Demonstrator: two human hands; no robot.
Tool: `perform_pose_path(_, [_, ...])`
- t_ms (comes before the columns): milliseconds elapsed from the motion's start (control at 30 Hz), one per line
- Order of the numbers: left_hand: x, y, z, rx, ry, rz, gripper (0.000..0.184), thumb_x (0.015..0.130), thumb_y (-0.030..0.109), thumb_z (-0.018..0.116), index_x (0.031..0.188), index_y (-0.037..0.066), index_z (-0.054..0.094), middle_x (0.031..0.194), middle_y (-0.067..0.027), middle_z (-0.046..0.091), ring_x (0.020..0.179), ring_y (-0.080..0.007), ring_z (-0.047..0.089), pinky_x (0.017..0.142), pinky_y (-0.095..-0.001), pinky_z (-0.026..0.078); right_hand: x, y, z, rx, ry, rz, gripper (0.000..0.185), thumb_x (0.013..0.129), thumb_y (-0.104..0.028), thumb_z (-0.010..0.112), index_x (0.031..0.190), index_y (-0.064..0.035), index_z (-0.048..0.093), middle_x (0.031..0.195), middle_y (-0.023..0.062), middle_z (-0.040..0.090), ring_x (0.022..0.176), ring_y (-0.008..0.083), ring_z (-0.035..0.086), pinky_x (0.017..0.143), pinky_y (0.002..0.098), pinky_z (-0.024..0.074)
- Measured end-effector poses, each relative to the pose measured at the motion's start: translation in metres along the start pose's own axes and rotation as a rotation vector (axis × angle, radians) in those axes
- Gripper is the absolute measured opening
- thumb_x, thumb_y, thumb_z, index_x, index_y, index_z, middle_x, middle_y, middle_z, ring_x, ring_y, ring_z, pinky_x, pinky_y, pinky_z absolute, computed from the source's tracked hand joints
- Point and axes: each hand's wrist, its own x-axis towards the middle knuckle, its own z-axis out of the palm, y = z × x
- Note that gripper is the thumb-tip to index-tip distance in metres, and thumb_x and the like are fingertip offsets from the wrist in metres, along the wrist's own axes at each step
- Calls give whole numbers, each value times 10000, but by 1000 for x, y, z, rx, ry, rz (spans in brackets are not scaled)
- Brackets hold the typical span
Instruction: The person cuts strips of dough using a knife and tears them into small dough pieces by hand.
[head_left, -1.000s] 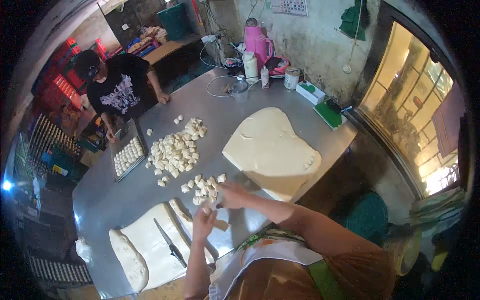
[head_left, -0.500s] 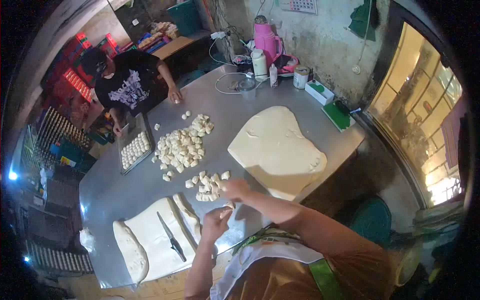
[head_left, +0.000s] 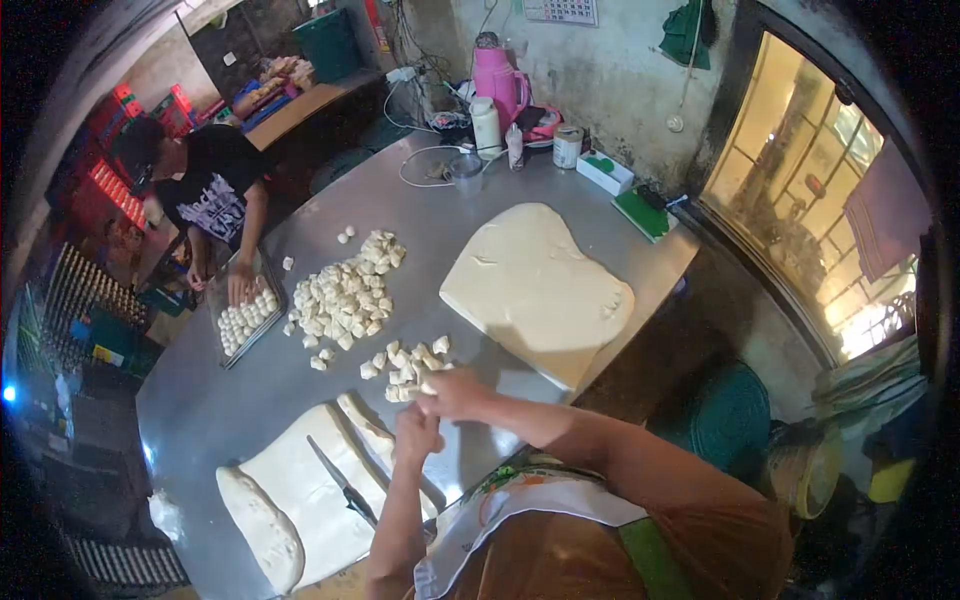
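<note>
My left hand [head_left: 417, 436] is closed over the near part of the table, its fingers wrapped around dough that is mostly hidden. Against it, my right hand [head_left: 458, 393] is closed too, with a pale bit of dough showing at its fingertips. Just beyond both hands lies a small group of cut dough pieces [head_left: 399, 362]. Left of my left hand, a narrow dough strip [head_left: 365, 428] rests beside a thick dough slab [head_left: 290, 455] with a folded left edge. A knife [head_left: 338, 478] with a black handle lies on that slab.
A larger heap of dough pieces [head_left: 340, 300] sits mid-table, and a wide dough sheet [head_left: 535, 285] lies to the right. Across the steel table [head_left: 210, 400], a co-worker [head_left: 205, 190] reaches over a tray [head_left: 270, 325] of dough balls. Flasks [head_left: 495, 85] stand at the back.
My hands have come together, the left moving up to meet the right. The co-worker's hand has moved from the table onto the tray. The camera view has shifted slightly.
</note>
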Motion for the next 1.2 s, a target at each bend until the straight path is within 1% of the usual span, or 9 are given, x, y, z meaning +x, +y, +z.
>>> perform_pose_path(133, [-3,65,-22,-140,-129,428,468,823,-57,561,1287,7,557,859,-80,692,778,-173,668,693,-348,539,-2,48,-16,-396,-110,149,427,838,-452,664,1000,-60,608,985,161,649,910,370,645,774,446,519])
perform_pose_path(233, [0,48,-25,-559,-111,-278,402,816,-9,632,1217,17,613,863,-93,694,781,-206,681,719,-346,540,-4,45,-25,-509,-85,-17,442,842,-454,658,1023,-53,612,1010,161,652,925,364,648,777,442,522])
perform_pose_path(500, [19,87,-50,-239,39,4,259,795,16,639,1050,8,684,864,-208,695,797,-312,700,727,-375,543,-5,-3,-8,213,-39,-403,422,857,-423,637,1100,-79,625,1029,162,661,924,344,656,759,431,516])
perform_pose_path(633, [-1,91,7,87,80,-246,220,787,20,645,1003,-13,669,857,-220,685,780,-315,697,698,-390,532,10,17,-34,-153,-249,106,404,862,-380,656,1101,-58,613,1042,188,669,945,320,664,775,428,518])
perform_pose_path(733, [-8,97,1,119,13,369,374,828,17,677,1189,81,601,871,-52,634,795,-198,638,683,-299,519,31,67,-53,-347,-292,121,480,869,-379,668,1172,-19,568,1092,211,658,964,310,672,783,430,528])
perform_pose_path(833, [0,123,-39,-507,65,-497,285,884,60,650,1161,91,593,817,-29,590,775,-150,620,645,-288,510,24,56,-47,-212,-319,62,597,875,-382,668,1293,1,483,1192,214,620,999,319,665,807,425,531])
perform_pose_path(1033, [11,88,-37,-1128,703,-422,296,948,102,579,1240,92,533,819,-14,582,747,-122,602,608,-263,490,-7,-34,-4,697,-591,176,731,931,-237,595,1511,-20,207,1298,208,560,1014,308,651,862,400,528])
perform_pose_path(1100, [17,62,-42,-1208,765,-455,306,957,101,563,1259,85,517,805,-12,580,728,-117,599,599,-255,485,-23,-21,28,287,-170,-522,718,961,-165,527,1537,-49,115,1303,223,546,888,288,663,761,406,542])
perform_pose_path(1200, [3,-8,-45,-1546,771,-588,381,959,113,556,1328,83,464,856,-23,588,780,-119,594,603,-269,488,-54,-50,-27,148,-767,-18,660,977,-233,544,1527,-79,213,1250,244,584,1009,321,648,902,400,483])
